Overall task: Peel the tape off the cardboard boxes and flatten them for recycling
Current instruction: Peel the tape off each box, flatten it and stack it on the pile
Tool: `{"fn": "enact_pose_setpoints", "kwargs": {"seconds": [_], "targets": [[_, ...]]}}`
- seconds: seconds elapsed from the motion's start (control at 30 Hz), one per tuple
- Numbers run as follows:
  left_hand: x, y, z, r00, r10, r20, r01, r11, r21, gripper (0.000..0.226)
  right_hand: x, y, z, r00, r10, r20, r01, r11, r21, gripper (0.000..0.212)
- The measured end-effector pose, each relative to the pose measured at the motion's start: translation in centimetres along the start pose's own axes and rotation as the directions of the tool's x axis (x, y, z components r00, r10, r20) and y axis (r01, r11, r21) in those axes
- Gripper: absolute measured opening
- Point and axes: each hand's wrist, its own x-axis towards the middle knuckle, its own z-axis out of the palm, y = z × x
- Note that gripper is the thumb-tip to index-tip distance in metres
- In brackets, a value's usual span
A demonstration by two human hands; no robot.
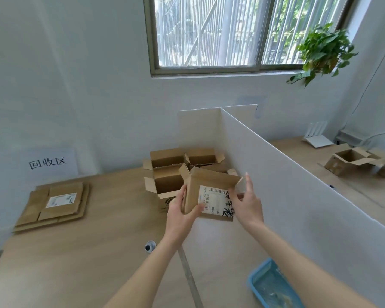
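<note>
— Two bare hands are up over the pale wooden table (80, 247). What are they on?

— Both are on a small brown cardboard box with a white shipping label (211, 196), held in the air above the table, just in front of the other boxes. The left hand (181, 215) grips its left side, thumb curled across the front face and fingers behind the edge. The right hand (246, 203) pinches a strip of clear tape (240, 185) at the box's upper right corner, with the index finger pointing up.

— Is the tape off?

— Partly; one end lifts away from the corner, the rest I cannot make out through the blur.

— And the other boxes?

— A cluster of open brown cardboard boxes (176, 172) stands behind the held one, flaps up, against the white divider panel (276, 174). Well to the left, a stack of flattened brown cardboard (53, 205) lies on the table below a white paper sign with black characters (48, 162) on the wall.

— Anything closer in?

— A blue plastic tray (273, 285) sits at the lower right, beside the right forearm; its contents are blurred. Beyond the divider, another open cardboard box (351, 160) rests on a second tabletop, and a green leafy plant (322, 51) hangs beside the window (220, 32).
</note>
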Motion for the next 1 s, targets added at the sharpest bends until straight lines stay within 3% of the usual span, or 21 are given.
{"fn": "enact_pose_setpoints", "kwargs": {"seconds": [0.13, 0.23, 0.3, 0.37, 0.43, 0.53, 0.57, 0.63, 0.7, 0.8, 0.93, 1.0], "targets": [[-2.6, -0.2, -2.2, 0.989, -0.146, -0.008, 0.145, 0.987, -0.077, 0.079, -3.2, -1.2, 0.7, 0.995, -0.026, 0.096, 0.023, 0.999, 0.030, 0.079], [-3.8, -1.5, -2.7, 0.939, -0.334, -0.085, 0.323, 0.938, -0.123, 0.077, -6.2, -0.5, 2.0, 0.922, -0.217, 0.320, 0.239, 0.970, -0.033, 0.086], [-4.4, -2.3, -2.9, 0.871, -0.482, -0.089, 0.462, 0.868, -0.181, 0.072, -7.8, 0.7, 3.2, 0.805, -0.345, 0.482, 0.506, 0.824, -0.256, 0.095], [-5.0, -3.2, -3.0, 0.798, -0.601, -0.051, 0.580, 0.788, -0.208, 0.070, -9.1, 1.9, 4.6, 0.707, -0.421, 0.568, 0.675, 0.642, -0.364, 0.098], [-5.8, -4.5, -3.1, 0.748, -0.664, 0.003, 0.651, 0.731, -0.205, 0.070, -10.0, 3.2, 5.8, 0.687, -0.441, 0.578, 0.712, 0.567, -0.414, 0.098], [-7.4, -6.9, -3.8, 0.723, -0.687, 0.072, 0.687, 0.706, -0.174, 0.075, -11.1, 5.3, 7.7, 0.725, -0.420, 0.546, 0.665, 0.633, -0.397, 0.095], [-8.1, -8.0, -4.0, 0.753, -0.654, 0.074, 0.658, 0.747, -0.093, 0.078, -11.4, 6.1, 8.3, 0.742, -0.386, 0.548, 0.628, 0.687, -0.365, 0.095], [-9.6, -10.7, -4.5, 0.872, -0.483, 0.074, 0.462, 0.864, 0.199, 0.090, -12.1, 7.7, 9.3, 0.773, -0.304, 0.557, 0.528, 0.795, -0.299, 0.096], [-11.0, -13.0, -4.6, 0.938, -0.327, 0.118, 0.254, 0.876, 0.410, 0.113, -12.7, 9.2, 10.0, 0.769, -0.239, 0.593, 0.470, 0.841, -0.270, 0.096], [-12.5, -15.8, -4.1, 0.963, -0.223, 0.153, 0.093, 0.806, 0.585, 0.131, -13.4, 11.4, 11.0, 0.713, -0.151, 0.684, 0.388, 0.899, -0.206, 0.095], [-13.8, -18.8, -4.0, 0.959, -0.210, 0.189, 0.055, 0.797, 0.602, 0.131, -13.4, 14.6, 11.8, 0.623, -0.069, 0.779, 0.310, 0.937, -0.165, 0.097], [-14.3, -20.3, -3.8, 0.960, -0.151, 0.237, -0.037, 0.770, 0.637, 0.127, -13.0, 16.0, 12.2, 0.583, -0.071, 0.809, 0.332, 0.930, -0.157, 0.101]]}}
